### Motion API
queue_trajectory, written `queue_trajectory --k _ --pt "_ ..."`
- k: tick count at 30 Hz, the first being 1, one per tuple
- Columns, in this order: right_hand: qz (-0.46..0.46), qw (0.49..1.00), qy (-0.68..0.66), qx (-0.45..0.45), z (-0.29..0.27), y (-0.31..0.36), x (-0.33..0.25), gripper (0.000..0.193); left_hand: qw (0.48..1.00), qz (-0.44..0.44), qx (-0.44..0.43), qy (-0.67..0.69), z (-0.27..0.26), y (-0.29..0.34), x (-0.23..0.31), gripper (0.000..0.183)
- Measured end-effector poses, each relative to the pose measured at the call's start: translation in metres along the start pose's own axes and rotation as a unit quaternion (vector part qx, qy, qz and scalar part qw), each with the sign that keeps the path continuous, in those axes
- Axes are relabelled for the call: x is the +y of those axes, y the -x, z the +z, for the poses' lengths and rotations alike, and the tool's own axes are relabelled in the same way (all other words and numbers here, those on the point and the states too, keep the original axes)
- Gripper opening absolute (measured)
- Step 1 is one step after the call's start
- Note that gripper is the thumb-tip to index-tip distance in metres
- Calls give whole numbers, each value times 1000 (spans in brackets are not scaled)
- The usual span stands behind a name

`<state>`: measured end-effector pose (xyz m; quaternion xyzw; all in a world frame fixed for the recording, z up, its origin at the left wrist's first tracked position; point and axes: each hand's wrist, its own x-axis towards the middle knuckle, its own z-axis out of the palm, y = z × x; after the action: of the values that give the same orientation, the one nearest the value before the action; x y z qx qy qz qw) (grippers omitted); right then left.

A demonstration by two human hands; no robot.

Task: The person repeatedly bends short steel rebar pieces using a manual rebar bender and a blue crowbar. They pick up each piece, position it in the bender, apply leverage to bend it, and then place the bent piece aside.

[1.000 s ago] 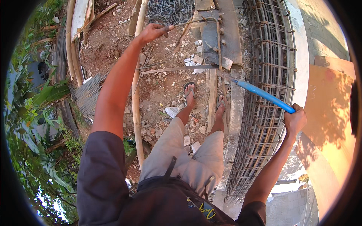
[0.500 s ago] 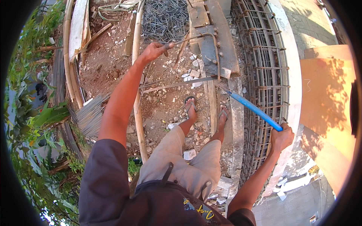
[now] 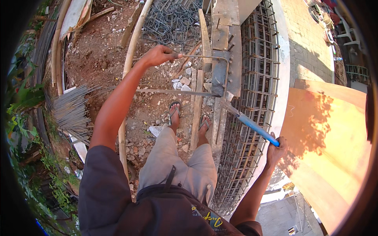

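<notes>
My left hand (image 3: 159, 56) is closed around one end of a thin steel rod (image 3: 204, 56). The rod runs right from my fist, then turns at about a right angle and comes down toward me over a dark metal plate (image 3: 219, 72) with short pins, fixed to a plank. My right hand (image 3: 277, 148) grips the end of a blue-handled bending bar (image 3: 255, 128), at the right. Its metal head meets the near end of the rod, below the plate; the exact contact is too small to make out.
A long rebar cage (image 3: 258, 70) lies right of the plank. Bent steel stirrups (image 3: 173, 19) are heaped at the far side, and straight rods (image 3: 73, 112) are bundled at left. A bamboo pole (image 3: 132, 55), rubble and an orange panel (image 3: 315, 129) surround my sandalled feet.
The whole view has shifted and turned slightly. The rod's stretch beside my left hand, sloped before, now lies nearly level. Both hands keep their grips, and the blue bar appears farther left and lower.
</notes>
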<state>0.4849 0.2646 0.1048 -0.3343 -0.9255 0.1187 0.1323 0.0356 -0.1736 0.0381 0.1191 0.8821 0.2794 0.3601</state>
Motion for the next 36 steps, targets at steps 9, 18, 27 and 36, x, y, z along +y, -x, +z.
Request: queue_trajectory --k 9,18,27,36 --pt "343 852 -384 -97 23 82 -135 42 992 -36 -37 113 -70 188 68 53" --pt "297 809 -470 -191 -46 79 -190 30 869 0 74 489 -37 364 66 37" --pt "111 821 -541 -145 -69 95 -285 35 782 326 186 497 136 281 155 28" --pt "211 858 -417 -213 -67 112 -207 29 880 300 235 281 120 293 147 19"
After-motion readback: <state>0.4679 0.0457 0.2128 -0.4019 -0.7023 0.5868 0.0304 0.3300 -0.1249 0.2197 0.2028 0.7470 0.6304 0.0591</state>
